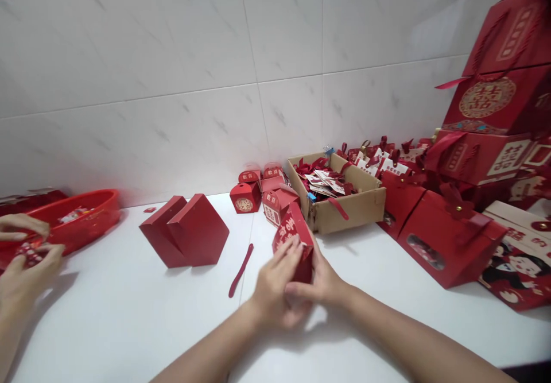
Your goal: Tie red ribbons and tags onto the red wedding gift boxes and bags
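Both your hands clamp the red gift box (pixel 293 229). Your left hand (pixel 275 284) presses its front; your right hand (pixel 323 282) pinches its side.

Both forearms bare, coming in over the near edge of the table (pixel 129 314) and converging toward its middle. Left forearm rises from bottom centre, right forearm from the bottom right, at a flatter angle. Wrists roughly straight and close together. Left hand (pixel 275 285) shows its back to the camera, fingers (pixel 289 255) extended, held together, pressed flat on the near face of a small red box (pixel 296 229). Right hand (pixel 322 282) tucked against the left, fingers round the box's far side, mostly hidden. Hands touch near the thumbs. Both grip the box.
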Available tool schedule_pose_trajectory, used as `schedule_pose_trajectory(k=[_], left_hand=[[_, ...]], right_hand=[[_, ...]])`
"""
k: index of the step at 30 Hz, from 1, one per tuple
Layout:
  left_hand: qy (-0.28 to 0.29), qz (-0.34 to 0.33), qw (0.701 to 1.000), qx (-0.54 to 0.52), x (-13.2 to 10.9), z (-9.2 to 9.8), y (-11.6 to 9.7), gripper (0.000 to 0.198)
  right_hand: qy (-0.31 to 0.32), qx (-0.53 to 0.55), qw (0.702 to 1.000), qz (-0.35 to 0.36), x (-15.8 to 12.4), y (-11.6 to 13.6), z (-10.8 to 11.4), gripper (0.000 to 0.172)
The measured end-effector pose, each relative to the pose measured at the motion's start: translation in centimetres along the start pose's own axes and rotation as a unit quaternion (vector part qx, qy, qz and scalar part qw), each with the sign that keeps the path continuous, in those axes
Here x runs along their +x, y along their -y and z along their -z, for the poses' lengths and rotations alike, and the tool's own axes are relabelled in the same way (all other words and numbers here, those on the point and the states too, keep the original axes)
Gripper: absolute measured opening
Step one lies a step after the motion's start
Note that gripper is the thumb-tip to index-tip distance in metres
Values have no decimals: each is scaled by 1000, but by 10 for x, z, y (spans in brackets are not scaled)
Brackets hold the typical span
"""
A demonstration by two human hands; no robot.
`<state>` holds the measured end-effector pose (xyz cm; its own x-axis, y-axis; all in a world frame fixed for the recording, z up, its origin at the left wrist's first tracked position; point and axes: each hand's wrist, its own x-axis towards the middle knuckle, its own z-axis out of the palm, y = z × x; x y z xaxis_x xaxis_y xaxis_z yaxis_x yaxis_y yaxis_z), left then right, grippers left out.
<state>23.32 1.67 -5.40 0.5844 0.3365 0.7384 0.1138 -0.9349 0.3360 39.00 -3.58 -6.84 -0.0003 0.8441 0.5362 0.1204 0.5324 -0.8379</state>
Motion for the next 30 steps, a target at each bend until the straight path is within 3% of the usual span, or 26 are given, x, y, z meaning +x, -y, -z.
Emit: schedule_pose_trajectory(k=[2,4,5,7,9,10,13,15,16,19,22,30], left_hand=[[63,-74,995,-28,-1,-5,-8,81],[87,-69,993,-35,2,-3,-10,77],[68,-45,996,-27,4,-1,-9,73],[-33,43,998,16,8,3,-6,66],[-140,164,977,8,11,4,-5,64],[-154,227,960,-44,13,4,-6,60],[-74,370,878,-295,17,4,-7,37],[-40,400,833,-381,18,5,-8,31],[-43,401,829,-388,18,6,-8,32],[-77,358,870,-329,17,8,-7,30],[-84,319,905,-270,16,11,-7,17],[-55,338,897,-280,13,16,-10,20]], right_hand=[[-15,48,999,-11,4,4,6,90],[-44,86,995,-38,10,10,15,57],[-59,111,991,-54,13,12,20,43],[-82,178,977,-89,17,17,26,29],[-90,240,958,-130,18,19,28,27],[-81,265,949,-152,18,20,27,27],[-46,320,923,-208,16,18,20,30],[-51,334,917,-214,14,16,15,39],[-57,337,917,-207,14,16,14,47],[-60,323,927,-181,12,16,13,54],[-53,273,945,-173,10,18,15,32],[-46,190,971,-137,5,19,12,33]])
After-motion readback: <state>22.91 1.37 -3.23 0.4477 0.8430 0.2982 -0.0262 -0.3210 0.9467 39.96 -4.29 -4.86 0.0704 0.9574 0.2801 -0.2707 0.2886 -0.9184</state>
